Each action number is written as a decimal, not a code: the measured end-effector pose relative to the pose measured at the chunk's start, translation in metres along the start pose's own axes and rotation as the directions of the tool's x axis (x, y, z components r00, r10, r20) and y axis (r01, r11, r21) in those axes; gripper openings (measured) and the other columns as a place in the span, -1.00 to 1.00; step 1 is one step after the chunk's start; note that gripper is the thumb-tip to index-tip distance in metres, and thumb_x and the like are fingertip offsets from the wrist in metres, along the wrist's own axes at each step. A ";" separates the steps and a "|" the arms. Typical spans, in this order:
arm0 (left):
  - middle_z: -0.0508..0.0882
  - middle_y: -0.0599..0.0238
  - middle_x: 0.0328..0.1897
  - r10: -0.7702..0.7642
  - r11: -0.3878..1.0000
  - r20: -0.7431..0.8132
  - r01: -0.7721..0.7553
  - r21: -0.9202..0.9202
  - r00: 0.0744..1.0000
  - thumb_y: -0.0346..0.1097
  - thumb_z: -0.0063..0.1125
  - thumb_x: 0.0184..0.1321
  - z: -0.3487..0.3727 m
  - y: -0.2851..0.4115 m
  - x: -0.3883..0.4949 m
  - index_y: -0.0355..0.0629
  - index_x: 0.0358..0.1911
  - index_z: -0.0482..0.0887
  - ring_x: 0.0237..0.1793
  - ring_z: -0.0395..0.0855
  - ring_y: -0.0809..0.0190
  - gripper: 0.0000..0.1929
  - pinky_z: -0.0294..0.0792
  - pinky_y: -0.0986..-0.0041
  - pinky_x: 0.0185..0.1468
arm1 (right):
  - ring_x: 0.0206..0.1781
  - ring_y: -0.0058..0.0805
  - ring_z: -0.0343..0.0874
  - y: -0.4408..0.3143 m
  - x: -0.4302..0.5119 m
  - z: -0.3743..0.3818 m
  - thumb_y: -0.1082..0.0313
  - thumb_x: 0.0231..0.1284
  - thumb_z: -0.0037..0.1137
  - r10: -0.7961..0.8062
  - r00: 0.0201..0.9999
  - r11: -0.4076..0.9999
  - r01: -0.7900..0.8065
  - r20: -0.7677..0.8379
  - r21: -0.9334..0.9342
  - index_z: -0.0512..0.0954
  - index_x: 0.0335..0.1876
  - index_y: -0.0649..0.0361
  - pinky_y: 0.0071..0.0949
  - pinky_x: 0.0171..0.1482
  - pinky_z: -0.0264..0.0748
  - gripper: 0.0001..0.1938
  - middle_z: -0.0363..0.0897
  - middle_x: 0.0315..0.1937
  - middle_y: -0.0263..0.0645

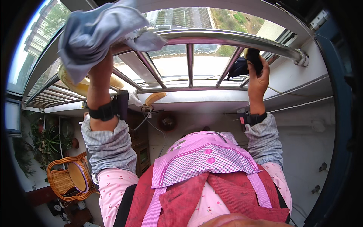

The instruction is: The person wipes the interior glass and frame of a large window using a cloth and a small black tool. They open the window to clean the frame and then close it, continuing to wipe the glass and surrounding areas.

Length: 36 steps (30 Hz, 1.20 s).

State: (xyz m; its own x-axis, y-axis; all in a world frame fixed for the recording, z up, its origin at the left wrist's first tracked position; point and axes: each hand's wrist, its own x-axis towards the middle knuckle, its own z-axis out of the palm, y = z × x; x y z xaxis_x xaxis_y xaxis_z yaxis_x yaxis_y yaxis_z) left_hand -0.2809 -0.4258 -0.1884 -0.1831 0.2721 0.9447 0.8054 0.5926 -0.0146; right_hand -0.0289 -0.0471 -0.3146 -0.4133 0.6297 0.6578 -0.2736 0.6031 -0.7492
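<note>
My left hand is raised at the left part of a polished metal window railing. It grips a bunched blue-grey cloth, which covers most of my fingers and hangs across the top rail. At the railing's right end, my right hand pinches a black item, perhaps fabric, below the top rail. A dark cloth lies beside that item, next to an upright bar; whether the two are joined I cannot tell.
On the window ledge lies a yellowish block. A grey cable hangs below it. Beaded blind chains run along the right wall. Down to the left are a wicker chair and potted plants.
</note>
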 end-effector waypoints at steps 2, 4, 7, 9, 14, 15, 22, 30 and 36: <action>0.58 0.01 0.17 -0.030 0.999 -0.018 0.030 -0.021 0.999 -0.26 0.40 0.21 0.025 -0.012 0.005 -0.27 0.25 0.46 0.19 0.55 -0.05 -0.42 0.32 0.20 0.34 | 0.19 -0.31 0.56 0.011 0.014 0.010 0.42 0.24 0.37 -0.163 0.987 0.957 0.160 0.008 -0.241 0.51 0.23 0.08 -0.38 0.26 0.48 -0.55 0.55 0.11 -0.23; 0.58 0.01 0.15 -0.110 0.991 -0.001 0.109 -0.083 0.994 -0.26 0.51 0.07 0.040 -0.021 0.002 -0.26 0.26 0.44 0.13 0.59 -0.05 -0.32 0.39 0.22 0.27 | 0.16 -0.19 0.55 0.017 0.028 0.018 0.38 0.21 0.39 -0.346 0.937 0.816 0.322 0.040 -0.480 0.56 0.17 0.07 -0.34 0.22 0.49 -0.59 0.61 -0.01 -0.19; 0.57 -0.01 0.15 -0.054 0.999 -0.022 0.055 0.003 0.998 -0.29 0.59 -0.05 0.050 -0.025 -0.012 -0.27 0.27 0.42 0.12 0.61 -0.06 -0.22 0.42 0.23 0.23 | 0.05 -0.11 0.59 0.023 0.043 0.027 0.41 0.18 0.40 -0.456 0.884 0.709 0.430 0.101 -0.559 0.61 0.10 0.08 -0.25 0.10 0.55 -0.64 0.63 -0.08 -0.13; 0.57 -0.01 0.15 -0.083 0.995 -0.016 0.082 -0.053 0.996 -0.31 0.60 -0.05 0.052 -0.028 -0.018 -0.27 0.27 0.40 0.13 0.60 -0.05 -0.22 0.41 0.25 0.25 | -0.05 -0.08 0.63 0.028 0.050 0.030 0.49 0.14 0.37 -0.499 0.847 0.683 0.513 0.180 -0.520 0.65 0.07 0.06 -0.18 -0.03 0.59 -0.65 0.64 -0.06 -0.10; 0.56 0.02 0.17 -0.175 0.960 0.021 0.175 -0.219 0.984 -0.34 0.58 -0.02 0.056 -0.032 -0.024 -0.25 0.29 0.36 0.16 0.59 0.01 -0.22 0.40 0.29 0.28 | -0.05 -0.15 0.68 0.039 0.052 0.026 0.57 0.07 0.29 -0.510 0.642 0.604 0.741 0.572 -0.294 0.68 0.13 -0.12 -0.23 -0.06 0.65 -0.52 0.62 0.00 -0.22; 0.56 0.03 0.18 -0.197 0.948 0.028 0.197 -0.248 0.980 -0.34 0.58 -0.01 0.057 -0.031 -0.025 -0.25 0.29 0.36 0.16 0.58 0.02 -0.22 0.39 0.30 0.29 | -0.04 -0.17 0.68 0.039 0.053 0.024 0.58 0.06 0.28 -0.458 0.622 0.584 0.749 0.634 -0.313 0.68 0.13 -0.15 -0.25 -0.05 0.66 -0.51 0.62 0.01 -0.24; 0.55 0.06 0.19 -0.315 0.866 0.082 0.322 -0.383 0.946 -0.32 0.57 0.02 0.057 -0.029 -0.031 -0.23 0.30 0.35 0.20 0.55 0.05 -0.22 0.36 0.35 0.32 | 0.02 -0.19 0.67 0.018 0.066 0.042 0.51 0.08 0.35 -0.551 0.785 0.774 0.607 0.283 -0.178 0.69 0.08 0.07 -0.32 0.06 0.61 -0.62 0.65 -0.03 -0.14; 0.55 0.10 0.21 -0.400 0.758 0.161 0.425 -0.495 0.902 -0.29 0.56 0.05 0.059 -0.028 -0.032 -0.21 0.31 0.34 0.24 0.52 0.10 -0.23 0.33 0.40 0.35 | 0.17 -0.12 0.59 0.039 0.061 0.053 0.45 0.17 0.36 -0.533 0.821 0.798 0.568 0.204 -0.203 0.61 0.12 0.22 -0.26 0.22 0.50 -0.62 0.61 0.05 -0.09; 0.55 0.09 0.20 -0.331 0.830 0.100 0.340 -0.441 0.938 -0.28 0.56 0.04 0.055 -0.024 -0.030 -0.22 0.31 0.34 0.23 0.52 0.08 -0.22 0.33 0.38 0.35 | 0.06 -0.14 0.58 0.019 0.014 0.016 0.63 0.09 0.32 -0.257 0.927 0.896 0.335 0.274 -0.291 0.56 0.14 0.14 -0.28 0.15 0.51 -0.55 0.55 0.01 -0.11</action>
State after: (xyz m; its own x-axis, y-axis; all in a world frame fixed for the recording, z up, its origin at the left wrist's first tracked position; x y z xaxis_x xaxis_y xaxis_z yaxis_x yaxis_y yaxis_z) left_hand -0.3258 -0.4060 -0.2341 -0.4952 0.1351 0.8582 0.8551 0.2504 0.4540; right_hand -0.0537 -0.0342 -0.3207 -0.5508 0.2943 0.7810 -0.1307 0.8938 -0.4290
